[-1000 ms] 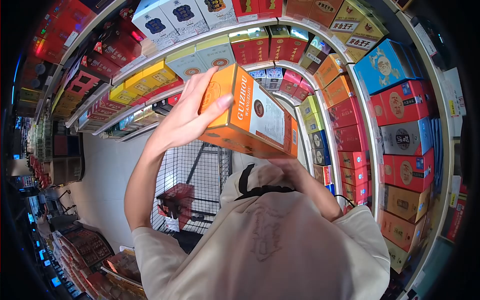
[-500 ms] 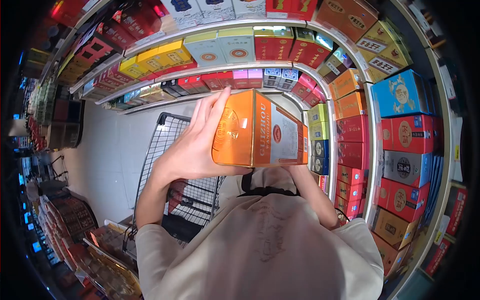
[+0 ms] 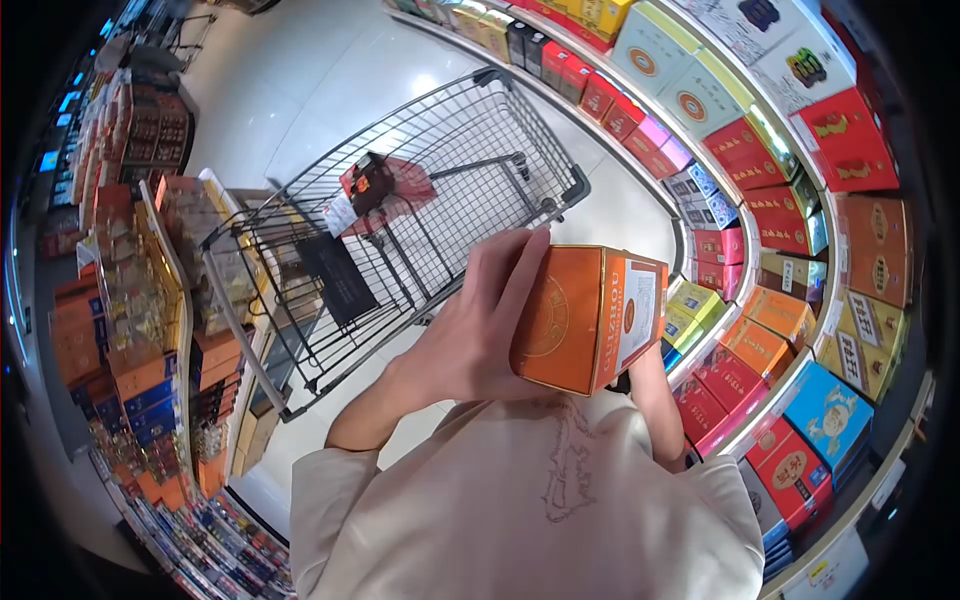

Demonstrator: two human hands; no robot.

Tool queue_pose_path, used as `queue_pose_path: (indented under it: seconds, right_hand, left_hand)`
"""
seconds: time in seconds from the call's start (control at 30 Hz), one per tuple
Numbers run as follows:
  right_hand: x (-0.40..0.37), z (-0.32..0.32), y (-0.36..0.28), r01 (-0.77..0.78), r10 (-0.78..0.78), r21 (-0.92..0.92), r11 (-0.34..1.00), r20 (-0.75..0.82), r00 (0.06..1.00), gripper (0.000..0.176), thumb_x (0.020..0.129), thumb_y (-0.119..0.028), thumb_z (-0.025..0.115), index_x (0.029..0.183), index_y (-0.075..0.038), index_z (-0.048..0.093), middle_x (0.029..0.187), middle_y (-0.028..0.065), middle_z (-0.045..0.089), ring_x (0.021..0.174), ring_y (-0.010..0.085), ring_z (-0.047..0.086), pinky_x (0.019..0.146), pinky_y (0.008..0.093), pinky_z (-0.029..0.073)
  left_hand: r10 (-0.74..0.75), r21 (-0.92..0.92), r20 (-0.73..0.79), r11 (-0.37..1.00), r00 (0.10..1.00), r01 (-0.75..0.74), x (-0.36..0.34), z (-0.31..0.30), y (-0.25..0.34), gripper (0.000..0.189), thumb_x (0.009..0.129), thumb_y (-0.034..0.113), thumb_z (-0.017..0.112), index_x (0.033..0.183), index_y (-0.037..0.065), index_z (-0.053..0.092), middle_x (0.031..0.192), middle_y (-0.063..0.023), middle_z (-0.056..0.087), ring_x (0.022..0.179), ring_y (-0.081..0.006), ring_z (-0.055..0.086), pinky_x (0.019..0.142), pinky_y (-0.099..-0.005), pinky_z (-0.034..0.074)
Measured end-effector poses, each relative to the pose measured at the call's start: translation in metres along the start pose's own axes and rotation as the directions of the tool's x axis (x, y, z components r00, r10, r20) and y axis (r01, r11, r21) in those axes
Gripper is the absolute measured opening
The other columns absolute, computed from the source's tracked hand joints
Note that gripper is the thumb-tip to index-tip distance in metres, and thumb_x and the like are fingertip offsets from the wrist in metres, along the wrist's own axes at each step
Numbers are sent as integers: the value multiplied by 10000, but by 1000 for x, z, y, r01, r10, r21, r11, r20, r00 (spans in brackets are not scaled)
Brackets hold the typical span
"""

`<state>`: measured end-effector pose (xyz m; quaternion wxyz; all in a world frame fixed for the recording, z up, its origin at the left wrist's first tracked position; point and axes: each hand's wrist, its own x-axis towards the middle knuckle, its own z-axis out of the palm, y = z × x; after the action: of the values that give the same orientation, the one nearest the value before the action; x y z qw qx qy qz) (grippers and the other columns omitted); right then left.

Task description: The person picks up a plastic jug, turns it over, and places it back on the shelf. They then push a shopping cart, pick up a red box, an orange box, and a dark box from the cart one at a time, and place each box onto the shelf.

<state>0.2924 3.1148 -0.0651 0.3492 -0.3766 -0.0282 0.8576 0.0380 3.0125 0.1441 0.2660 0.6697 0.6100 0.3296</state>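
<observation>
An orange box (image 3: pixel 560 325) with a printed white side panel is held up in front of my chest. My left hand (image 3: pixel 488 315) grips its left side, fingers over the back edge. Low at the box's right, my right hand (image 3: pixel 645 362) shows only in part beside the wrist; the box hides its fingers. Left of the box stands a wire shopping cart (image 3: pixel 455 165), with a red and dark package (image 3: pixel 372 185) inside it near the middle.
Shelves (image 3: pixel 745 195) of boxed goods curve along the right side. At the left stand display racks (image 3: pixel 185 290) with packaged goods. Pale floor tiles (image 3: pixel 290 75) show beyond the cart.
The view has turned left, bringing the whole cart and the left racks into sight. The orange box, still held, has tilted and appears lower and slightly to the right.
</observation>
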Motion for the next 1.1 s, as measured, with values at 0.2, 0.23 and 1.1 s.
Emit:
queue_pose_path:
  seconds: [0.2,0.23,1.1]
  right_hand:
    - [26,38,40,-248,261,-81,965,311,914,488,1083,-390,523,1472,-96,554,1542,230,515,1362,337,560,1088,446,536]
    - [32,42,48,-266,282,-92,959,310,908,488,1083,-390,523,1472,-96,554,1542,230,515,1362,337,560,1088,446,536]
    - [254,120,131,-218,340,-964,151,-156,927,888,1004,-774,420,1354,8,655,1260,137,707,1181,235,658,1058,360,480]
  left_hand:
    - [-183,68,-119,979,976,192,-61,-18,-19,1410,526,418,1009,1590,-88,236,1498,-279,346,1350,-490,414,1057,-516,485]
    - [-212,41,-138,975,967,220,-71,-23,-23,1411,527,415,1012,1594,-76,231,1508,-274,340,1360,-485,410,1077,-515,471]
    - [-403,22,-398,894,824,448,-98,-51,-179,1370,551,345,1008,1605,-44,223,1516,-248,336,1384,-448,396,1120,-510,442]
